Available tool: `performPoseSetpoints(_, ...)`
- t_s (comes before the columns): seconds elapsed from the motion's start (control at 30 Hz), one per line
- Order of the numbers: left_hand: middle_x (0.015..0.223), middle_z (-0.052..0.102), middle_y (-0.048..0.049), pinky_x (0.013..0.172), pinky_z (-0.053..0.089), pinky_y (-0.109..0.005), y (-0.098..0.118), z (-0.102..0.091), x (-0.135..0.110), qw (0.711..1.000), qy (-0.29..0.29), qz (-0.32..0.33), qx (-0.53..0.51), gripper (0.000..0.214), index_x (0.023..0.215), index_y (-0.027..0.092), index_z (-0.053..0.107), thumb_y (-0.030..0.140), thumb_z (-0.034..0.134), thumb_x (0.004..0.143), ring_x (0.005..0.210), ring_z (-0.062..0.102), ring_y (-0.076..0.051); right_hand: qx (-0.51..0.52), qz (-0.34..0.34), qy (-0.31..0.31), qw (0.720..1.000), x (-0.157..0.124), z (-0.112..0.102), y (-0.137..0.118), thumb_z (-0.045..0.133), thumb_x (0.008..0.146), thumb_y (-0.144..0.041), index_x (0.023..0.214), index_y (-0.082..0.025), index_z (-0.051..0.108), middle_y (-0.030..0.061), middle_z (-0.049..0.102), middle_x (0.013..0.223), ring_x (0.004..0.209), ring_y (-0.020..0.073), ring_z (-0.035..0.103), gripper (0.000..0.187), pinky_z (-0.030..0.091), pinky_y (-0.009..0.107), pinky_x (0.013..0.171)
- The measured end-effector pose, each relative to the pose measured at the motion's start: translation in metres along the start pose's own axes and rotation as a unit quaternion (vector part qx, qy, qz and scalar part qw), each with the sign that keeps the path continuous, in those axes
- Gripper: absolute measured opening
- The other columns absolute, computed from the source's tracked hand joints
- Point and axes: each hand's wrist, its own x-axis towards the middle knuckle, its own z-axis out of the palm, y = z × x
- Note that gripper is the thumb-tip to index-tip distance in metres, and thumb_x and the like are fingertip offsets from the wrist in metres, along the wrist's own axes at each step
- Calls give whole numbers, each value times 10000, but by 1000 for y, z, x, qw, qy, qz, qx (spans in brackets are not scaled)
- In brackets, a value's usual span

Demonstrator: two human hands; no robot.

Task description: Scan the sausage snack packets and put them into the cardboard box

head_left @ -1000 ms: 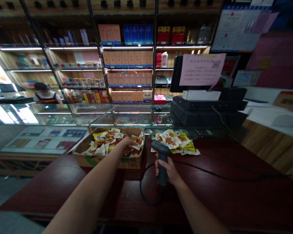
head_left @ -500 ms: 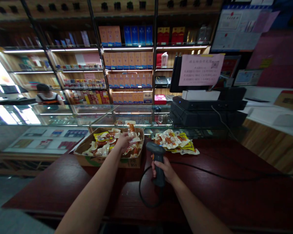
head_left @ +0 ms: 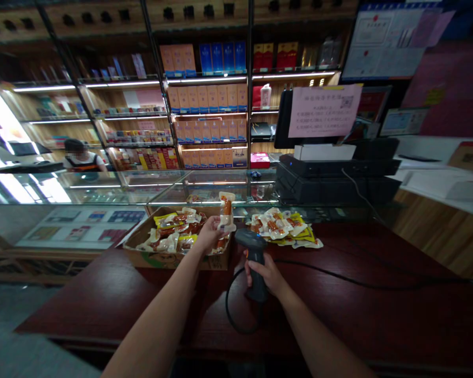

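My left hand [head_left: 209, 234] is closed on a small clear snack packet [head_left: 226, 211] with an orange-red sausage inside, held upright above the right end of a cardboard box [head_left: 157, 256] full of similar packets. My right hand [head_left: 267, 275] grips the handle of a dark barcode scanner [head_left: 253, 253], whose head sits just right of and below the packet. The scanner's black cable [head_left: 236, 310] loops on the dark red counter [head_left: 102, 299].
A pile of snack packets [head_left: 284, 227] lies on the counter right of the scanner. A black cash register [head_left: 335, 178] with a pink notice [head_left: 324, 111] stands behind. A glass display case [head_left: 102, 189] and lit shelves [head_left: 208, 105] lie beyond; a person [head_left: 81, 156] stands far left.
My left hand has lifted one packet out of the box and carried it right, up toward the scanner's head. My right hand has shifted the scanner slightly.
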Motion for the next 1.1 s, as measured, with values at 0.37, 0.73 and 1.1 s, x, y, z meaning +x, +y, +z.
performPoseSetpoints(0.37, 976, 666, -119, 804, 523, -401, 5, 9, -6, 1000, 23, -9, 14, 540, 978, 159, 495, 79, 729, 498, 930, 640, -256, -9, -4, -3, 1000, 0, 3, -3, 657, 721, -357, 936, -161, 510, -39, 593, 584, 391, 111, 561, 325, 453, 211, 373)
performPoseSetpoints(0.73, 774, 622, -36, 768, 569, -313, 21, 28, -2, 995, 32, -65, -66, 331, 850, 132, 525, -79, 562, 597, 767, 647, -141, 40, 0, 106, 994, -2, -4, -13, 695, 685, -354, 885, -162, 531, -42, 598, 544, 357, 106, 535, 322, 463, 215, 357)
performPoseSetpoints(1.1, 782, 557, -35, 649, 581, -214, -22, 163, 20, 975, 15, -189, -120, 371, 885, 134, 501, -141, 463, 640, 718, 638, -119, 16, -54, 237, 970, -47, -60, -83, 725, 639, -371, 903, -159, 539, -46, 593, 541, 376, 109, 524, 386, 479, 238, 367)
